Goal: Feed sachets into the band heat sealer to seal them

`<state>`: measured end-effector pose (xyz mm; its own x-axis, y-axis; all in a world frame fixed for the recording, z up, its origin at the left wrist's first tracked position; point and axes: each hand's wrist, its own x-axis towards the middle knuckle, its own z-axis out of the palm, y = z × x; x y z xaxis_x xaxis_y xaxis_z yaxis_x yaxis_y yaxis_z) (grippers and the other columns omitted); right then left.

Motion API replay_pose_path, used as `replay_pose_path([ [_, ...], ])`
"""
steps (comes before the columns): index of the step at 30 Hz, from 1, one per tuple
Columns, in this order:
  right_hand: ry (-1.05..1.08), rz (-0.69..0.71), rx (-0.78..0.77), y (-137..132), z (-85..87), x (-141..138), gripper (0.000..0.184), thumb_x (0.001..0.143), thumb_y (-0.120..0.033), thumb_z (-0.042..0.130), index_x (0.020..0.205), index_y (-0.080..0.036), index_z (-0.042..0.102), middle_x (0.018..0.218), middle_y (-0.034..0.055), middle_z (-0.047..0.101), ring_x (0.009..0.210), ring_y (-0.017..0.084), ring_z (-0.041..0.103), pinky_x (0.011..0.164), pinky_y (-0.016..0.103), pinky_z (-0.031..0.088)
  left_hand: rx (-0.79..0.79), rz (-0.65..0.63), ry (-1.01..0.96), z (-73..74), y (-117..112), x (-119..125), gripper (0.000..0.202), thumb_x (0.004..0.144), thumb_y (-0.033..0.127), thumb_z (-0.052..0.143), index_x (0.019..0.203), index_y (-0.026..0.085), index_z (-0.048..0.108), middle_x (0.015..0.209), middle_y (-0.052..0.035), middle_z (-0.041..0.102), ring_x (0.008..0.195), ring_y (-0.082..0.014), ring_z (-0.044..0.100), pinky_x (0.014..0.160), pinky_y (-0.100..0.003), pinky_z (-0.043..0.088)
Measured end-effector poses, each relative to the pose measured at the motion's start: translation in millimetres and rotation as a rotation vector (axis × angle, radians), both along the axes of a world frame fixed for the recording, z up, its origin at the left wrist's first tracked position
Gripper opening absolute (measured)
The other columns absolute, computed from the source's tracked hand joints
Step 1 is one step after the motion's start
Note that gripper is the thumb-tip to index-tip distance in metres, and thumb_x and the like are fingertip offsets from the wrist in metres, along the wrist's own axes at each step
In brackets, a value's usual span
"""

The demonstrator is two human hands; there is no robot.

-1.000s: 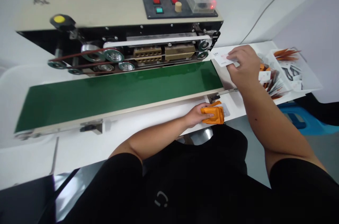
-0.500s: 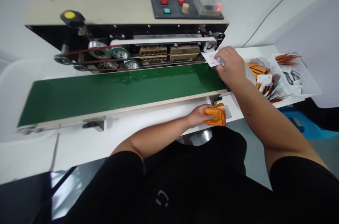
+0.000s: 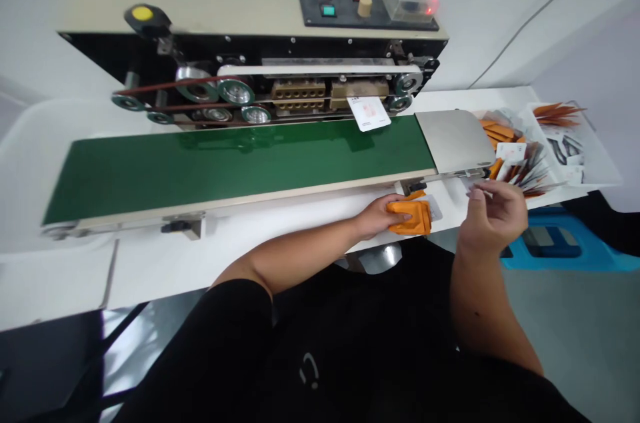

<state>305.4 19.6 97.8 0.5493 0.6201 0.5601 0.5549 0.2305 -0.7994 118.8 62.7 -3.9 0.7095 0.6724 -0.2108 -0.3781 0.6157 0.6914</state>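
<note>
The white packet (image 3: 370, 113) has left the right hand (image 3: 493, 213). Half a second ago that hand was pressing it into the mouth of the sealing machine (image 3: 250, 23); now the packet sits well ahead and to the left of both hands. Its top edge is caught between the machine's belts and its lower end hangs over the green conveyor (image 3: 225, 160). The right hand has drawn back to the near edge of the desk (image 3: 280, 236), its fingers loosely curled and apart, with nothing in it that I can see. It hovers just this side of the metal feed plate (image 3: 453, 140) and the loose heap of sachets (image 3: 510, 156). The left hand (image 3: 383, 215) has not moved: it is clamped around a stack of orange packets (image 3: 413, 218) resting on the desk, just beside the right hand. So this packet is now the machine's to carry, and the right hand is free.
</note>
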Motion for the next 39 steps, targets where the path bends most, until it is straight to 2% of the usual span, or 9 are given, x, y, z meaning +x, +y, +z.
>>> replay_pose_path([
  [3,0.156,-0.174,-0.074,-13,-35.0,12,0.023,0.084,-0.041,0.076,0.094,-0.021,0.07,0.085,0.0018,0.065,0.073,0.018,0.063,0.072,0.035,0.058,-0.032,0.051,0.008,-2.8,-1,2,0.071,0.064,0.036,0.105,0.123,0.017,0.071,0.111,-0.0088,0.075,0.098,-0.0191,0.071,0.102,-0.045,0.055],
  [8,0.284,0.16,-0.5,-23,-62.4,27,0.029,0.085,-0.045,0.079,0.101,-0.021,0.078,0.093,0.004,0.074,0.073,0.016,0.064,0.066,0.029,0.054,-0.052,0.081,0.001,-0.8,-2,2,0.075,0.061,0.036,0.106,0.124,0.016,0.07,0.111,-0.0075,0.075,0.098,-0.0183,0.071,0.103,-0.044,0.055],
  [13,0.317,0.22,-0.525,-28,-61.3,27,0.028,0.087,-0.047,0.081,0.099,-0.022,0.08,0.095,0.0038,0.077,0.07,0.015,0.065,0.066,0.03,0.056,-0.049,0.086,0.01,6.1,-1,-3,0.069,0.064,0.034,0.105,0.122,0.015,0.071,0.112,-0.009,0.076,0.1,-0.0199,0.072,0.105,-0.045,0.055],
  [19,0.267,0.278,-0.545,-26,-58.5,21,0.035,0.085,-0.046,0.085,0.108,-0.021,0.077,0.096,0.0039,0.075,0.08,0.018,0.069,0.074,0.033,0.059,-0.055,0.103,-0.002,4.8,-1,-1,0.068,0.064,0.032,0.105,0.121,0.016,0.071,0.114,-0.0098,0.077,0.102,-0.0206,0.073,0.107,-0.046,0.054],
  [23,-0.119,0.122,-0.372,-30,-43.2,13,0.024,0.091,-0.042,0.078,0.101,-0.021,0.072,0.092,0.004,0.067,0.08,0.019,0.062,0.074,0.035,0.054,-0.057,0.118,0.003,3.6,-1,0,0.07,0.064,0.033,0.105,0.122,0.016,0.07,0.114,-0.0095,0.077,0.1,-0.0192,0.073,0.103,-0.043,0.056],
  [26,-0.463,0.193,-0.349,-32,-31.7,4,0.022,0.09,-0.041,0.08,0.091,-0.022,0.068,0.088,0.0046,0.066,0.082,0.022,0.06,0.085,0.041,0.051,-0.059,0.116,-0.013,6.0,-2,-1,0.07,0.065,0.034,0.104,0.122,0.015,0.069,0.116,-0.011,0.077,0.101,-0.0204,0.073,0.103,-0.042,0.056],
  [29,-0.598,0.251,-0.401,-31,-29.5,-7,0.026,0.088,-0.043,0.083,0.091,-0.023,0.067,0.091,0.0059,0.066,0.09,0.025,0.061,0.091,0.044,0.048,-0.058,0.121,-0.021,8.9,-3,-2,0.07,0.064,0.034,0.105,0.122,0.015,0.07,0.115,-0.0114,0.077,0.1,-0.0214,0.074,0.102,-0.043,0.056],
  [34,-0.537,0.239,-0.43,-27,-37.8,-15,0.023,0.09,-0.039,0.081,0.086,-0.022,0.066,0.091,0.0052,0.064,0.089,0.024,0.06,0.093,0.044,0.047,-0.059,0.142,-0.014,8.5,-4,-1,0.07,0.062,0.032,0.105,0.121,0.015,0.071,0.113,-0.0105,0.078,0.1,-0.0208,0.074,0.103,-0.042,0.055],
  [39,-0.301,0.266,-0.459,-27,-44.6,-8,0.014,0.09,-0.035,0.078,0.09,-0.022,0.074,0.092,0.0044,0.066,0.086,0.021,0.06,0.085,0.039,0.049,-0.078,0.146,-0.007,8.0,-4,-1,0.072,0.06,0.033,0.106,0.121,0.017,0.072,0.114,-0.0096,0.078,0.106,-0.0231,0.073,0.108,-0.045,0.053],
])
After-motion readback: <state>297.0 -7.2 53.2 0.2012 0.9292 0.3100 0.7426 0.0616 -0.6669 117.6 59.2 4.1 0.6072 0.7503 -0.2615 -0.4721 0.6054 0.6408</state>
